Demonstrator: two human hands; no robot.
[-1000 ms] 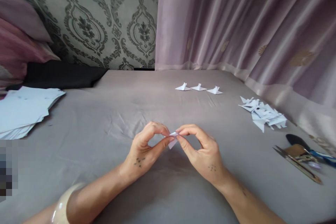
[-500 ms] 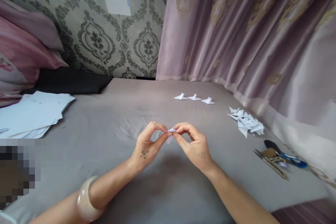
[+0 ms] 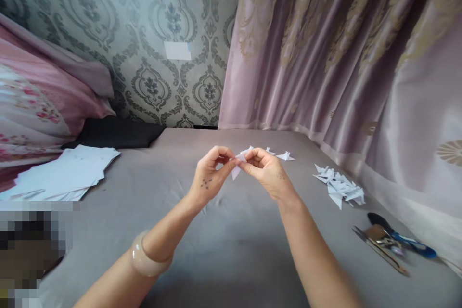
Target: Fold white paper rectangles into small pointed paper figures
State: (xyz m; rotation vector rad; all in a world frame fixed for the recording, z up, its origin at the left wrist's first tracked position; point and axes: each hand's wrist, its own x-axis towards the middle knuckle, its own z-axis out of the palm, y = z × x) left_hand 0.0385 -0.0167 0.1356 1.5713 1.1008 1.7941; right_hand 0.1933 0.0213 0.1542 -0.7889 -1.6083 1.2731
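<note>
Both my arms stretched forward, raised. My left hand (image 3: 208,177) and right hand (image 3: 266,169) meet fingertip to fingertip, thumbs and forefingers pinched, wrists bent slightly inward.

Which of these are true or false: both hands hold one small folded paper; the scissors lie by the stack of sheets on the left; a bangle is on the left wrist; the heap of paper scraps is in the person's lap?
1. Both hands hold one small folded paper. True: the left hand and right hand pinch the small folded paper between their fingertips.
2. The scissors lie by the stack of sheets. False: the scissors lie at the right, far from the stack of sheets.
3. A bangle is on the left wrist. True: bangle.
4. The scraps are in the lap. False: the heap of paper scraps lies on the grey sheet, near the curtain.
</note>
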